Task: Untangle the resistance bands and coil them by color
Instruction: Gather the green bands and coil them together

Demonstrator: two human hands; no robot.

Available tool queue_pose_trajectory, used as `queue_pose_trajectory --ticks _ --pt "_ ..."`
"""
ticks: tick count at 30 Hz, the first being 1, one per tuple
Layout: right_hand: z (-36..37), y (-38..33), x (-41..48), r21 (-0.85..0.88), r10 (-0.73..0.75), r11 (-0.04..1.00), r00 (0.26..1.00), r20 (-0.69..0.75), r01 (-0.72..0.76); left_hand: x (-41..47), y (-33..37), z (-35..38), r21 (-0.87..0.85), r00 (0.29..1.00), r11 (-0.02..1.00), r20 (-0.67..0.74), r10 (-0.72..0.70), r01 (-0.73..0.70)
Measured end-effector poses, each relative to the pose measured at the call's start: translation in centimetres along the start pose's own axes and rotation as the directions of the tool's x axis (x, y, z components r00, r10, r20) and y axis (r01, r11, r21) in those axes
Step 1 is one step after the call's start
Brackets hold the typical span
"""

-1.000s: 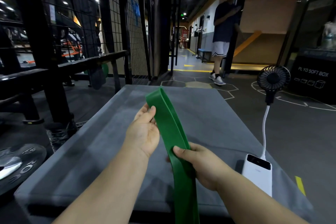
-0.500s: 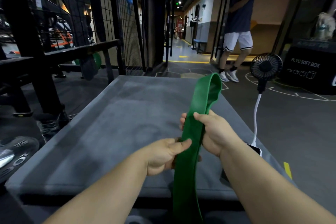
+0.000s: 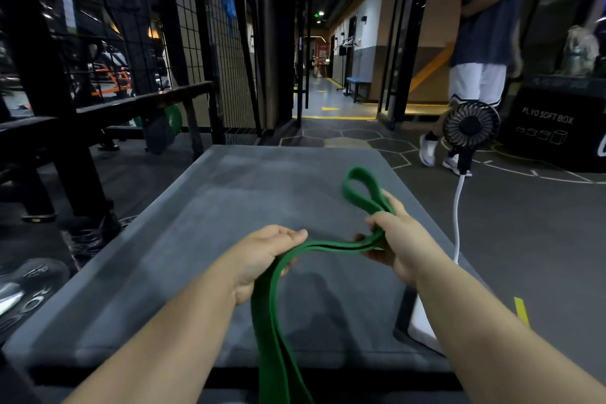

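- Your left hand [image 3: 262, 261] grips the green band [image 3: 331, 248], fingers curled round the doubled strap. Below that hand the strap drops past the table's [image 3: 213, 213] near edge and out of frame.
- Your right hand [image 3: 398, 244] grips the same band further along, fingers and thumb wrapped round it. A short loop end sticks out past the knuckles, above the table's far right part.
- Between your hands the doubled strap spans in a shallow sag above the grey top. Can't tell if it touches.
- White power bank [image 3: 423, 321] sits at the table's right edge, mostly hidden under your right forearm.
- Small black fan [image 3: 470, 126] on a white stalk [image 3: 456, 213] rises just beside your right hand, on its outer side.
- Person in dark top and white shorts [image 3: 477, 82] stands on the floor beyond the fan, well apart from the table.
- Black box marked "PLYO SOFT BOX" [image 3: 554, 131] at far right.
- Left side: black rack frame [image 3: 59, 108], wire mesh panel [image 3: 210, 26], weight plate [image 3: 26, 289] on the floor near the table's left corner.
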State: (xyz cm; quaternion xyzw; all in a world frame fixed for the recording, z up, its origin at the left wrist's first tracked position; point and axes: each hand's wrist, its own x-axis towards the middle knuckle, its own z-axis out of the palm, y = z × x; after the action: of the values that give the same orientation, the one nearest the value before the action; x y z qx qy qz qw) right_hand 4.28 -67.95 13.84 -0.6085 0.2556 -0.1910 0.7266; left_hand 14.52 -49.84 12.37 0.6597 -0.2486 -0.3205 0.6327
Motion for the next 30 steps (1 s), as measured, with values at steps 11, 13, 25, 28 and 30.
queue_pose_trajectory --ticks 11,13,25,28,30 --pt "-1.1 0.6 -0.6 -0.255 -0.122 0.953 0.979 0.165 0.162 0.9 -1.2 -0.2 -0.067 0.952 0.962 0.181 -0.249 0.264" --pt "-1.4 0.7 -0.4 -0.275 -0.142 0.942 0.970 0.200 0.195 0.9 -1.5 0.5 0.009 0.937 0.958 0.207 -0.281 0.286" --pt "-0.7 1.1 -0.3 -0.222 -0.251 0.918 0.914 0.319 0.330 1.0 -3.6 2.6 0.011 0.961 0.988 0.232 -0.151 0.153" --pt "-0.4 1.4 -0.2 -0.160 -0.209 0.955 0.948 0.239 0.251 1.5 -3.6 2.6 0.080 0.996 0.996 0.080 -0.043 0.037" --pt "-0.3 1.5 -0.5 -0.145 -0.102 0.978 0.955 0.278 0.147 1.9 -3.6 2.3 0.146 0.999 0.989 -0.025 0.031 -0.027"
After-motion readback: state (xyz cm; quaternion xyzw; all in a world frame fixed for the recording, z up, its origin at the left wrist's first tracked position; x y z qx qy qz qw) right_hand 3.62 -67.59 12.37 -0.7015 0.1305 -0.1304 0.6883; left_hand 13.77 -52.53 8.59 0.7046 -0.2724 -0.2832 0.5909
